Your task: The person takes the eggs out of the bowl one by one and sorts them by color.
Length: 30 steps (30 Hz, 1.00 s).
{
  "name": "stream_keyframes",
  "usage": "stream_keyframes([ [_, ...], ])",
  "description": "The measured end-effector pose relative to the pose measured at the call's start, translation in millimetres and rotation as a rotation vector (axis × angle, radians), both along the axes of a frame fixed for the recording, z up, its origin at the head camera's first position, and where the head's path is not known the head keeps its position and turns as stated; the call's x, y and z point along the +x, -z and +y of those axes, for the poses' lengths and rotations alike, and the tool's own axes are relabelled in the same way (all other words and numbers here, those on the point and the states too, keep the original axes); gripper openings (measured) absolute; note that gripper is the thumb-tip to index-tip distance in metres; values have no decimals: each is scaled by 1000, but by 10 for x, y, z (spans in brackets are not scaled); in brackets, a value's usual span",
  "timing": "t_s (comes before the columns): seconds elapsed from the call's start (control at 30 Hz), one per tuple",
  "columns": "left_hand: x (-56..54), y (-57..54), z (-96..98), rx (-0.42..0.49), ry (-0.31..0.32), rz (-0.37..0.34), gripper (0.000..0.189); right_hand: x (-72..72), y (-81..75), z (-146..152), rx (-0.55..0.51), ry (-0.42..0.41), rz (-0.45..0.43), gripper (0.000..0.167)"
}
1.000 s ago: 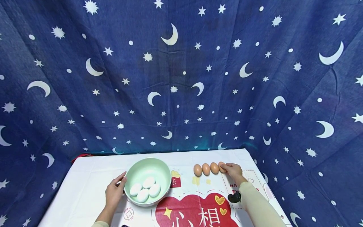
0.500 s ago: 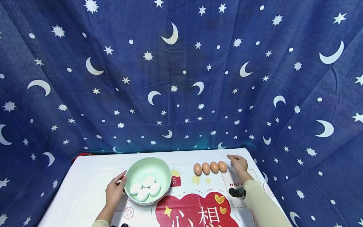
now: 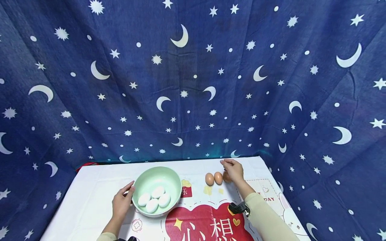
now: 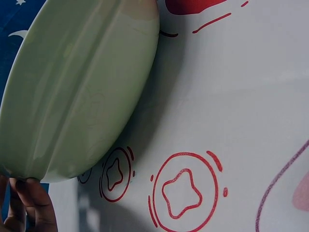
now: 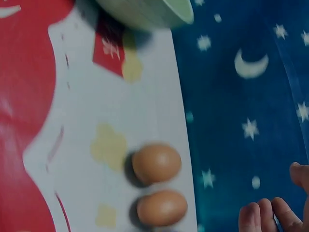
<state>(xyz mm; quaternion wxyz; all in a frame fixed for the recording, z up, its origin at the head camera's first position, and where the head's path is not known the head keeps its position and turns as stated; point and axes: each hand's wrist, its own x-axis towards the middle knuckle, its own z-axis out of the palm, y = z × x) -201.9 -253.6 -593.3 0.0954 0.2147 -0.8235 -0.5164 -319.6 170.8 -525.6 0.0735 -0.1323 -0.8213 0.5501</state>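
A pale green bowl (image 3: 172, 182) stands on the left half of the table, with several white eggs (image 3: 151, 205) inside. At its left rim, my left hand (image 3: 121, 202) touches the bowl with nearly straight fingers; in the left wrist view its fingertips (image 4: 33, 186) meet the bowl's side (image 4: 82, 96). A row of brown eggs (image 3: 209, 179) lies at the back right. My right hand (image 3: 235, 170) hovers over the row's right end, hiding part of it. In the right wrist view the fingers (image 5: 265, 212) hold nothing, apart from two brown eggs (image 5: 157, 163).
The white tablecloth (image 3: 90, 190) carries red prints and lettering, with a large red patch (image 3: 205, 221) at the front middle. Behind the table's back edge hangs a blue curtain (image 3: 193, 144) with moons and stars.
My right hand has let go of the rightmost brown egg, lifted away to the right, then swung left over the row. The left hand and bowl have stayed put.
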Motion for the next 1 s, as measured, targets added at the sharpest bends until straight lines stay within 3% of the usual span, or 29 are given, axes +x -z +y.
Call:
stream_keyframes([
  [0.13,-2,7,0,1,-4,-3,42,77,25,-252,-44,-59,28,36],
  [0.37,9,-16,8,-8,-5,-3,41,226,38,-671,-86,-151,-3,33],
  [0.67,11,-19,10,-4,3,2,42,455,60,-1163,-150,-349,-48,41],
  [1.0,8,-22,5,-4,5,-5,45,705,54,-1543,-110,-580,-118,45],
])
